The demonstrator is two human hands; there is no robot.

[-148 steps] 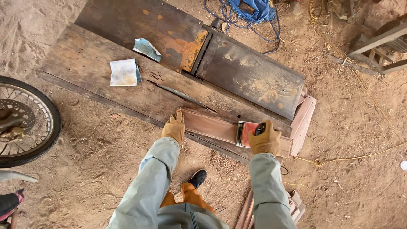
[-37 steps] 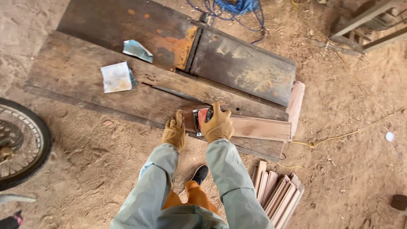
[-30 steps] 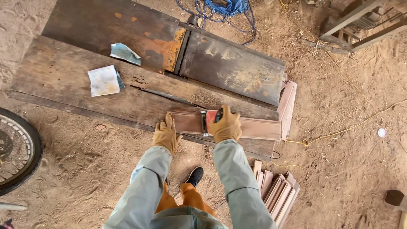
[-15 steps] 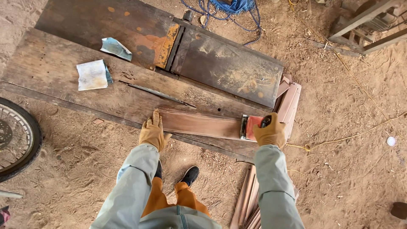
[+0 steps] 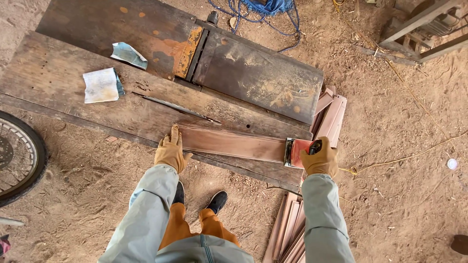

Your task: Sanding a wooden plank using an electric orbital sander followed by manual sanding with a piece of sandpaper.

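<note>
A reddish wooden board (image 5: 234, 144) lies lengthwise on a dark, worn plank bench (image 5: 63, 83). My left hand (image 5: 170, 150), in a tan work glove, presses flat on the board's left end. My right hand (image 5: 320, 159), also gloved, grips a red hand sander (image 5: 296, 151) that sits on the board's right end. My grey sleeves and orange trousers fill the bottom of the view.
Two sheets of sandpaper (image 5: 100, 85) (image 5: 128, 53) lie on the bench's left part. A rusty metal machine table (image 5: 253, 73) stands behind. Stacked reddish boards (image 5: 331, 114) lean at the right end, more (image 5: 287, 238) lie by my feet. A motorcycle wheel (image 5: 19, 156) is at left. A yellow cord (image 5: 404, 156) crosses the sandy floor.
My right hand slid the sander from the board's left part, near my left hand, to its right end. My left hand stayed on the left end.
</note>
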